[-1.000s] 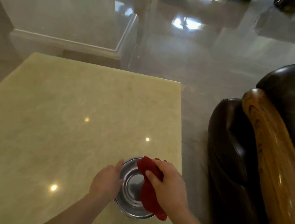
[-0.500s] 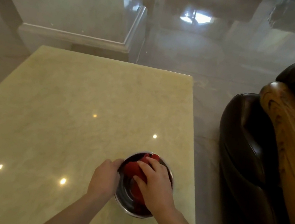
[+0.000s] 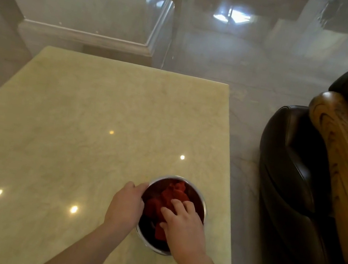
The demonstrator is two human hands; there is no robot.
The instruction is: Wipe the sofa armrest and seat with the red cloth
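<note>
My left hand (image 3: 126,205) grips the bowl (image 3: 183,180) at lower centre. My right hand (image 3: 184,224), fingers straight, presses the red cloth (image 3: 170,197) inside. I should soak it evenly, then squeeze.

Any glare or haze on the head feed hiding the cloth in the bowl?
Head view: light glints dot the table, none hiding the metal bowl; the red cloth reads clearly under the right hand; far floor is hazy with a bright reflection; the wooden armrest bows, likely wide-angle distortion.
</note>
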